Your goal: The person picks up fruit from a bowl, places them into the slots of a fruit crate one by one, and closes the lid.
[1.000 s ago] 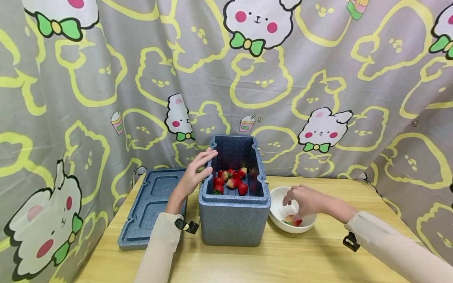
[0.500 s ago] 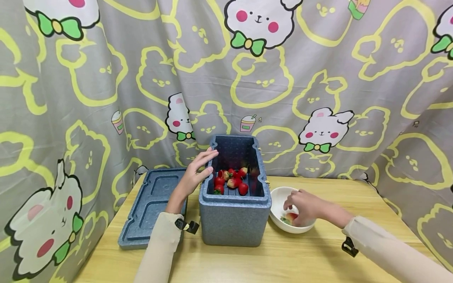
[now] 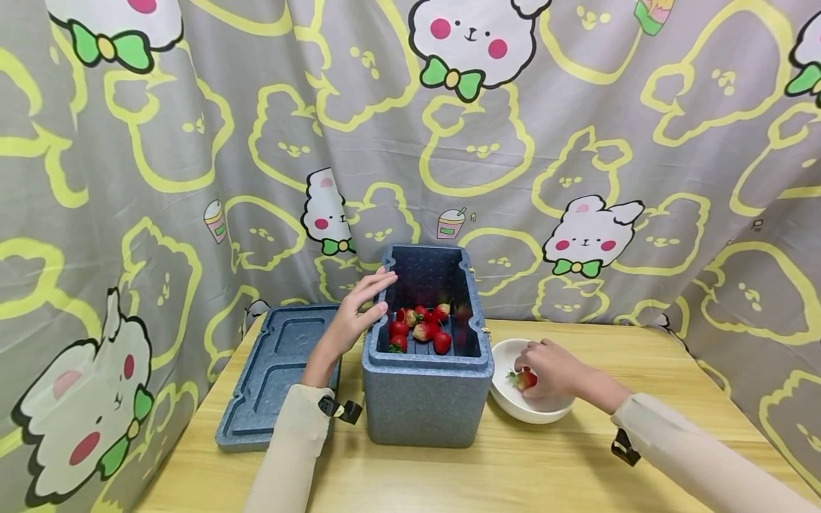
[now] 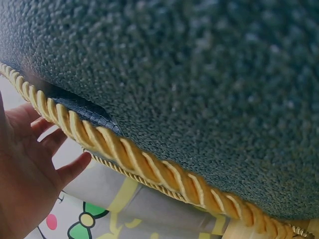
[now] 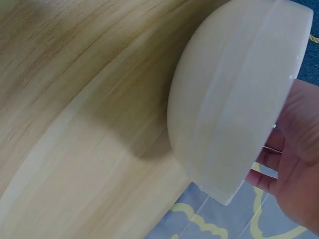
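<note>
In the head view, a grey-blue foam box (image 3: 426, 406) stands mid-table with several strawberries (image 3: 425, 332) on its floor. My left hand (image 3: 355, 311) rests on the box's left rim, fingers extended. Its wrist view has the hand (image 4: 32, 164) beside a twisted gold cord (image 4: 119, 144) along the box wall. Right of the box sits a white bowl (image 3: 522, 411). Inside it, my right hand (image 3: 556, 369) pinches a red strawberry (image 3: 526, 379) with green leaves between thumb and fingers. The bowl wall (image 5: 229, 104) hides those fingertips in the right wrist view.
The box's lid (image 3: 276, 377) lies flat to the left, partly under the left forearm. A patterned curtain (image 3: 398, 142) hangs behind and around the wooden table (image 3: 545, 470).
The strawberry in the bowl has shifted up and slightly left with my right fingers, its leaves now pointing left. My left hand stays on the rim.
</note>
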`<state>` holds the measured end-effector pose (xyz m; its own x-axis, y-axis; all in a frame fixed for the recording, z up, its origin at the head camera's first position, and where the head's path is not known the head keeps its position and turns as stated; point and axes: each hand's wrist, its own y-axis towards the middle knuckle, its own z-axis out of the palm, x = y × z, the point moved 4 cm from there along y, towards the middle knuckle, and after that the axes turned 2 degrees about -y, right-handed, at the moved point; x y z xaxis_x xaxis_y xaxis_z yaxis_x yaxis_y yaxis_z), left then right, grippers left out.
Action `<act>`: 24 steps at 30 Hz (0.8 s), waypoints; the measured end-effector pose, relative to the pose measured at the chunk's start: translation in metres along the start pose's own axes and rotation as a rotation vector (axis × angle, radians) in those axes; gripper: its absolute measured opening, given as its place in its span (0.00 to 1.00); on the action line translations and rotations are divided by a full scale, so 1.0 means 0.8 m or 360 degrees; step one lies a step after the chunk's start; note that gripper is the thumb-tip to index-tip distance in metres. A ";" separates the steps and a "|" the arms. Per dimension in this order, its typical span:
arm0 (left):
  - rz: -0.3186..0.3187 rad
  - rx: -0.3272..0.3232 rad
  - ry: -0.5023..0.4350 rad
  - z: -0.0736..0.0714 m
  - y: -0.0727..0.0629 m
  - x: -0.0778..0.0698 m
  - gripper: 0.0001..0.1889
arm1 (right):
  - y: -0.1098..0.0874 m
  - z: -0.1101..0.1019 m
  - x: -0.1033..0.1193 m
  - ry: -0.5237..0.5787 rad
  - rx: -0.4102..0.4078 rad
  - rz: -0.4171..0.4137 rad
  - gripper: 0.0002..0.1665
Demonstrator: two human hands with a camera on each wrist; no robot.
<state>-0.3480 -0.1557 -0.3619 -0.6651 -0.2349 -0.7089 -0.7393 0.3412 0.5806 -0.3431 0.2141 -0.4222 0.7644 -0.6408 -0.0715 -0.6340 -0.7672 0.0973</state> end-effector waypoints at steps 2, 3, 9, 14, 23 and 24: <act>-0.0005 -0.0002 0.0002 0.000 0.000 0.000 0.26 | 0.001 0.003 -0.002 -0.0020 -0.0021 0.0008 0.13; -0.0003 -0.0003 0.0003 0.000 0.000 0.000 0.26 | 0.002 0.004 -0.002 -0.0028 -0.0034 0.0005 0.13; 0.0012 0.0000 0.0008 0.000 0.000 0.001 0.26 | 0.007 0.005 -0.001 -0.0024 -0.0083 -0.0002 0.14; 0.0016 -0.0001 0.0008 0.000 0.001 0.000 0.26 | 0.010 -0.001 0.001 0.0016 -0.0126 0.0000 0.15; 0.0022 -0.0004 0.0009 0.000 0.001 0.000 0.26 | 0.014 -0.015 0.001 -0.0017 -0.0303 -0.0041 0.13; 0.0023 -0.0006 0.0008 0.000 0.001 0.001 0.27 | 0.014 -0.018 0.002 -0.0029 -0.0341 -0.0046 0.15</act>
<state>-0.3489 -0.1554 -0.3620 -0.6764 -0.2347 -0.6982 -0.7298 0.3414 0.5923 -0.3476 0.2049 -0.4072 0.7786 -0.6203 -0.0950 -0.5707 -0.7629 0.3038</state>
